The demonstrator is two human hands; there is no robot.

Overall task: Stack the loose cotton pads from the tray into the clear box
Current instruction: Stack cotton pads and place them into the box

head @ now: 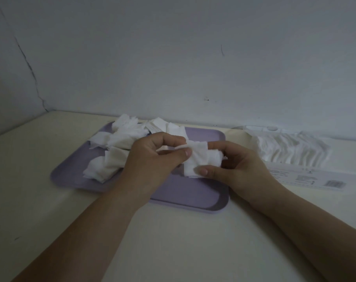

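Observation:
A lilac tray (185, 198) lies on the pale table, with a heap of loose white cotton pads (112, 145) over its left and far parts. Above the tray's middle, both hands hold a small bunch of cotton pads (201, 159). My left hand (154, 153) pinches the bunch's upper left edge between thumb and fingers. My right hand (238, 165) grips it from the right, thumb on its lower front. To the right stands the clear box (307, 171), holding a row of stacked pads (291, 149).
A grey wall runs close behind the tray and box. The box's clear lid (262, 129) stands open at its far side. A printed label with a barcode (334, 183) shows on the box's near face. Bare table lies in front.

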